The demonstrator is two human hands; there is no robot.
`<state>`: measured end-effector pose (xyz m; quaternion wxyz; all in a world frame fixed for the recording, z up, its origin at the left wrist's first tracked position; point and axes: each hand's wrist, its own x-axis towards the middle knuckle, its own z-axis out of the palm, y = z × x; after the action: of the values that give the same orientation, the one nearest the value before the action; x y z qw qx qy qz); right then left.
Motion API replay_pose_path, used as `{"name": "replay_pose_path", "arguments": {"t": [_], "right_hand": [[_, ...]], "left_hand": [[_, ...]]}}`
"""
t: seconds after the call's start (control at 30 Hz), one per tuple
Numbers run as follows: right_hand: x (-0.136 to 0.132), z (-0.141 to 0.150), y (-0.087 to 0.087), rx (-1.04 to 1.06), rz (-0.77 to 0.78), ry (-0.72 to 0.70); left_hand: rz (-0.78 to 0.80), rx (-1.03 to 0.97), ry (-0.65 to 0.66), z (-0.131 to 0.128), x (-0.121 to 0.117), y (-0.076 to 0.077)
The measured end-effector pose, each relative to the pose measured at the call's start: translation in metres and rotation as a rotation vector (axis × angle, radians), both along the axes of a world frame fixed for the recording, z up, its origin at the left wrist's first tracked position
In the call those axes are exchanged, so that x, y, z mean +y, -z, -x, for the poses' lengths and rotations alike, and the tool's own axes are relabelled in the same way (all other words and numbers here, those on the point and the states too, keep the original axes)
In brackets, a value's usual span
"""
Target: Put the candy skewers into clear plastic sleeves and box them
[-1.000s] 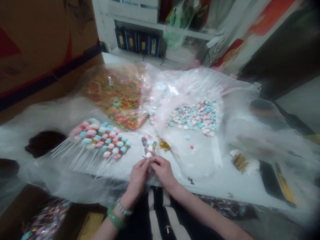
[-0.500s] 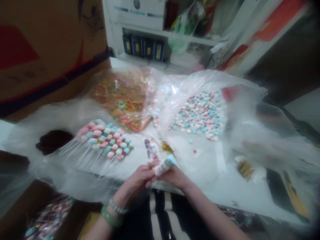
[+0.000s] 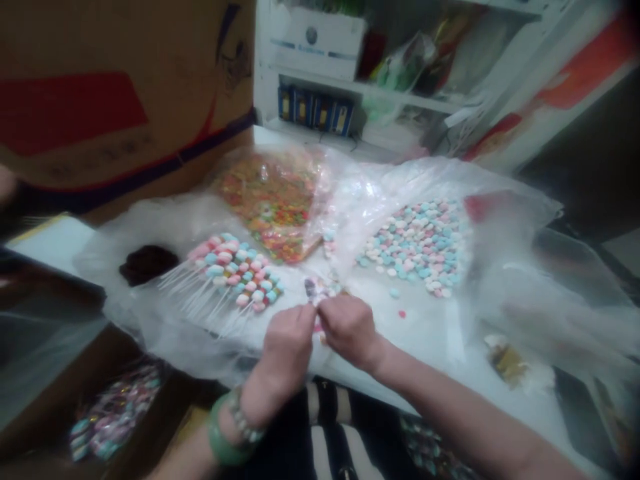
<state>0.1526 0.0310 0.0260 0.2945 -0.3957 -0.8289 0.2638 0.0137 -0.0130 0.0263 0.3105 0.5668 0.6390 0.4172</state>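
Left hand point(image 3: 290, 340) and right hand point(image 3: 351, 325) closed, fingertips meeting over white table point(image 3: 425, 343); whatever they pinch is hidden, cannot tell. Printed wrapper point(image 3: 311, 289) just beyond. Marshmallow skewers point(image 3: 240, 270) to left. Farther: pastel marshmallows point(image 3: 425, 240), loose; bag of orange-red sweets point(image 3: 277, 207).

Left hand point(image 3: 289, 340) near candy skewers point(image 3: 240, 270)

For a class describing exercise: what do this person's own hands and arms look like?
The left hand wears a pale beaded bracelet and a green ring-shaped bangle at its wrist; the right hand shows no jewellery. Both visible forearms are sleeveless.
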Motion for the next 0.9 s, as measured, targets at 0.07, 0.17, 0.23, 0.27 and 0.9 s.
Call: {"name": "replay_pose_path", "arguments": {"t": [0.07, 0.17, 0.23, 0.27, 0.9], "right_hand": [[0.002, 0.016, 0.009, 0.331, 0.348, 0.151], [-0.003, 0.032, 0.026, 0.690, 0.678, 0.187], [-0.006, 0.029, 0.033, 0.618, 0.548, 0.192], [-0.007, 0.025, 0.035, 0.493, 0.404, 0.167], [-0.035, 0.064, 0.013, -0.158, 0.554, -0.402]], "left_hand": [[-0.031, -0.118, -0.151, -0.009, -0.001, 0.008], [0.093, -0.511, -0.275, -0.003, 0.005, 0.020], [0.348, -0.836, -0.211, 0.009, 0.005, 0.026], [0.514, -0.976, -0.101, 0.016, 0.003, 0.028], [0.232, 0.420, 0.331, 0.125, -0.092, 0.023]]}}
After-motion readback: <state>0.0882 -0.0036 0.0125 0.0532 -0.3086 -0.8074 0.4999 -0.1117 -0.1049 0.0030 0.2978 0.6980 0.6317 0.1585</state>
